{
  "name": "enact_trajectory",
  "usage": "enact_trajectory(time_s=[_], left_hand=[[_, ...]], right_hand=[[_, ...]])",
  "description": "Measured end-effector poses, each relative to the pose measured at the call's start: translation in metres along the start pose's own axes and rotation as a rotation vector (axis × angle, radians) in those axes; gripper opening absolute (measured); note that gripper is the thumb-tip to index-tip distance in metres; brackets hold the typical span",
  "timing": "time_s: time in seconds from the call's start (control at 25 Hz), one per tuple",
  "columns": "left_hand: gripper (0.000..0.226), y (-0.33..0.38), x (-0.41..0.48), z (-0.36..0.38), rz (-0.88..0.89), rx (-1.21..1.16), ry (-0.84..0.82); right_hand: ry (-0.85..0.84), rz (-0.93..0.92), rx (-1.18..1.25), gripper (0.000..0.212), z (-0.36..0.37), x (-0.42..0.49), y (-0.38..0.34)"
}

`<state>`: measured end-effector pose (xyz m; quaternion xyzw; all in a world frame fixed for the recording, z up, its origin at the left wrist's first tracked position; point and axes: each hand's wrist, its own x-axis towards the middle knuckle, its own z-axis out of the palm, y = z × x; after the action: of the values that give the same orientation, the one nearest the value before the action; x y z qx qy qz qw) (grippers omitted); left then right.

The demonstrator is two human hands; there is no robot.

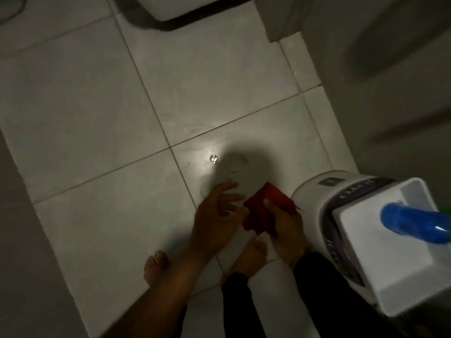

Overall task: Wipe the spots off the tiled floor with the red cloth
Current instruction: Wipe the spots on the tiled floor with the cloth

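Observation:
A red cloth [262,211], folded, is held above the pale tiled floor [97,106]. My right hand [285,228] grips its right side, thumb on top. My left hand [217,213] is beside the cloth's left edge with fingers spread, fingertips near or touching it. Just beyond the hands, faint yellowish spots and ring marks [238,164] lie on the tile inside a dark shadow. A small bright wet glint [214,159] sits to their left.
A white appliance [361,215] with a blue part [415,220] stands close on the right. A white fixture with a dark base [175,11] is at the top, a wall at the right. My bare feet [156,267] stand on the tiles below the hands.

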<state>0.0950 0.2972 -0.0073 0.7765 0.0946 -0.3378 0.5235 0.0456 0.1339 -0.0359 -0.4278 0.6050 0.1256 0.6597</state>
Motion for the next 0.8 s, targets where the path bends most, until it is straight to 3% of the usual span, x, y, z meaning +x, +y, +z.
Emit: enact_trajectory(time_s=[0.12, 0.24, 0.36, 0.48, 0.6, 0.72, 0.8], left_hand=[[0.058, -0.107, 0.069, -0.064, -0.135, 0.146, 0.283], [0.089, -0.218, 0.145, -0.109, -0.341, 0.469, 0.365], [0.097, -0.314, 0.201, -0.133, -0.260, 0.720, 0.494], [0.093, -0.377, 0.209, -0.122, -0.063, 0.925, 0.575], [0.087, -0.411, 0.216, -0.121, 0.066, 0.935, 0.696], [0.085, -0.419, 0.219, -0.122, 0.104, 0.949, 0.731], [0.085, -0.417, 0.218, -0.123, 0.096, 0.933, 0.720]], right_hand=[[-0.025, -0.202, -0.390, 0.018, 0.059, 0.088, 0.012], [0.081, -0.611, -0.763, 0.033, 0.130, 0.162, 0.013], [0.179, -1.090, -1.117, 0.043, 0.196, 0.236, 0.031], [0.037, -1.178, -1.461, 0.071, 0.213, 0.283, 0.065], [-0.049, -1.270, -1.548, 0.078, 0.220, 0.312, 0.080], [0.022, -1.392, -1.506, 0.071, 0.281, 0.317, 0.095], [-0.127, -1.561, -1.571, 0.065, 0.284, 0.305, 0.143]])
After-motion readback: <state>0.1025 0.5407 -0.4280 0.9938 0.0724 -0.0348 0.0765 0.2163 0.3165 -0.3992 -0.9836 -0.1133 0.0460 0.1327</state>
